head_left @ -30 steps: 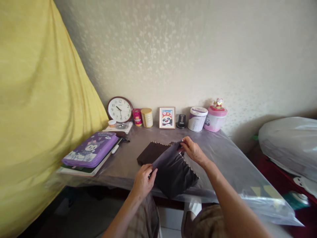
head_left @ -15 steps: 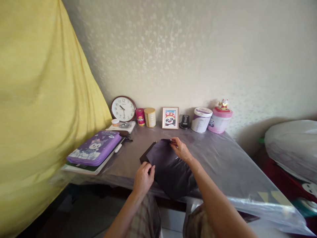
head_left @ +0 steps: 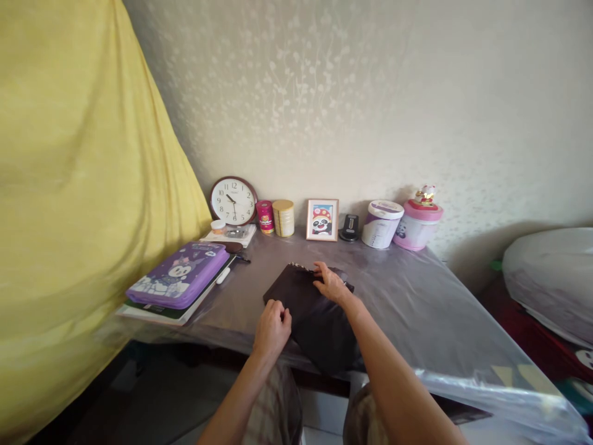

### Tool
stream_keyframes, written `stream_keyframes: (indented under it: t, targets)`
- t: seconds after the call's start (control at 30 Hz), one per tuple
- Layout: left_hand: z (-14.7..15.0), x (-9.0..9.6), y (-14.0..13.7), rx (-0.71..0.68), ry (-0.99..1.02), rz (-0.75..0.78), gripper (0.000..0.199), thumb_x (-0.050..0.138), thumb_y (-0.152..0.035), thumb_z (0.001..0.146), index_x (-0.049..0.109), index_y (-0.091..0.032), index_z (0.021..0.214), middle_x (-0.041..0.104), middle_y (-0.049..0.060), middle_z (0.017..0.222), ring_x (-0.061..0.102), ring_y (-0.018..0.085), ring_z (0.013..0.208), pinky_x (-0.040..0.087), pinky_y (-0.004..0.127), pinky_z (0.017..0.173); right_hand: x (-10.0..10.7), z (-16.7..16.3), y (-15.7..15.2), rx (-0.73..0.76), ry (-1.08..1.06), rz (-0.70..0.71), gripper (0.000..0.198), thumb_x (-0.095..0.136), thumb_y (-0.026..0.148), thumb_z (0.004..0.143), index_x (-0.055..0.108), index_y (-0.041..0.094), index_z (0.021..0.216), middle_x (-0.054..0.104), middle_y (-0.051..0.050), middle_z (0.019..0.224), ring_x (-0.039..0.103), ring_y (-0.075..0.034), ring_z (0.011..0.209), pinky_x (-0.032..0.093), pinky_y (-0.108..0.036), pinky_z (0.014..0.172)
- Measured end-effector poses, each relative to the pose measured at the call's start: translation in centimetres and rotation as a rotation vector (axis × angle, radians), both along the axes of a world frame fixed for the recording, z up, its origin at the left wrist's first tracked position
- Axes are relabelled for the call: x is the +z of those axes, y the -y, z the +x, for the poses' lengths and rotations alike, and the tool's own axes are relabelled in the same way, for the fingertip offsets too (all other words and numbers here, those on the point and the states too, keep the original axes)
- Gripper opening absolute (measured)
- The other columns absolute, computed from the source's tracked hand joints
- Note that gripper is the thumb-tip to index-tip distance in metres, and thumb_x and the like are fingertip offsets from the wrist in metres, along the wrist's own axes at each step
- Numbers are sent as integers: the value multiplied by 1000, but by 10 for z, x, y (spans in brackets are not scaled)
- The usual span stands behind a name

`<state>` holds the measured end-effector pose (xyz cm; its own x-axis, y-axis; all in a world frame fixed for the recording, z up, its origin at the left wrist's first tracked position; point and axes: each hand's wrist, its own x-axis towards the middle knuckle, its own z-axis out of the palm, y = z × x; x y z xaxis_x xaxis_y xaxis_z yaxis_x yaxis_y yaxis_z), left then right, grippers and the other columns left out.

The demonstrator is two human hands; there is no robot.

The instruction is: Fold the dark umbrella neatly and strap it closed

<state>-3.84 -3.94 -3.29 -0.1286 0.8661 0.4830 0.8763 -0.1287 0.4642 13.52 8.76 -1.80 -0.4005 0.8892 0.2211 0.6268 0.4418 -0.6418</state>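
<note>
A piece of black fabric (head_left: 308,309) lies on the near part of the table, its near end hanging over the front edge. A patterned or beaded strip runs along its far edge; whether it is a garment or a bag I cannot tell. My left hand (head_left: 273,327) is closed at the fabric's left side, fingers curled and pinching its edge. On the upper right part rests my right hand (head_left: 332,284), its thumb and fingers apart over the cloth. Some small shiny bits show beside the right wrist.
Left of the fabric, a purple zip case (head_left: 178,275) lies on books. A wall clock (head_left: 234,201), a pink can (head_left: 265,216), a yellow tin (head_left: 283,218), a picture frame (head_left: 322,219), a black device (head_left: 349,227) and two tubs (head_left: 382,224) line the wall. A yellow curtain (head_left: 83,185) hangs left.
The dark flap my right hand held up has come down flat, and the fabric's far strip now shows. My right hand has loosened its pinch and lowered slightly. My left hand stays at the edge.
</note>
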Motion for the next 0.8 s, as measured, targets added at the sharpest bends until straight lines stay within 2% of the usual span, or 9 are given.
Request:
stream_keyframes:
  t: [0.13,0.2,0.3,0.37,0.43,0.5,0.6,0.7,0.8]
  targets:
    - [0,-3,-1,29,38,-51,13,43,-18,79,46,-20,67,48,0,67,49,14,60,41,27,59,3,-4,3,18,36,-2,56,55,8,72,34,17,124,56,-12,117,58,-17,104,42,-32,91]
    - [0,-4,-1,47,88,-29,8,45,-17,78,50,-18,83,51,1,72,52,14,64,43,28,62,8,-6,6,21,39,5,56,53,8,73,34,15,125,49,-15,124,57,-17,105,42,-30,90]
    - [-1,-4,0,8,105,24,32,45,-14,78,48,-17,110,52,4,84,55,15,71,46,29,68,15,-9,12,30,115,60,50,53,11,76,38,15,124,48,-14,126,57,-16,105,42,-29,89]
    - [-1,-3,0,-31,65,-13,28,43,-13,80,54,-19,105,52,4,86,56,15,73,46,28,68,20,-9,15,64,223,107,37,52,16,78,49,19,115,57,-9,117,57,-17,103,42,-29,88]
    - [-1,-2,1,-39,23,-71,22,41,-13,83,61,-19,90,51,4,83,56,14,71,45,26,67,24,-10,18,104,303,125,21,52,20,80,60,22,99,65,-5,103,58,-18,99,41,-31,89]
    - [-2,-1,2,-33,-8,-101,22,40,-16,85,62,-19,83,51,3,82,56,14,70,45,25,65,26,-8,20,115,324,124,15,51,22,81,64,22,88,68,-5,95,59,-19,96,40,-31,89]
    - [-2,0,8,-52,-41,-111,25,40,-29,88,63,-20,85,52,4,83,57,14,70,44,25,62,30,-1,20,77,327,136,20,47,23,84,65,22,90,68,-6,97,59,-19,96,41,-30,86]
    - [-4,-2,15,-95,-83,-115,34,41,-45,87,62,-20,97,53,5,87,58,16,72,45,26,64,39,12,22,44,308,136,23,43,24,86,64,22,95,68,-5,96,61,-17,92,43,-27,82]
    - [-6,-4,17,-125,-141,-140,41,45,-49,84,60,-19,107,54,6,88,59,18,75,46,28,66,50,26,32,80,248,119,23,43,26,87,64,22,94,69,-4,91,62,-16,84,45,-25,75]
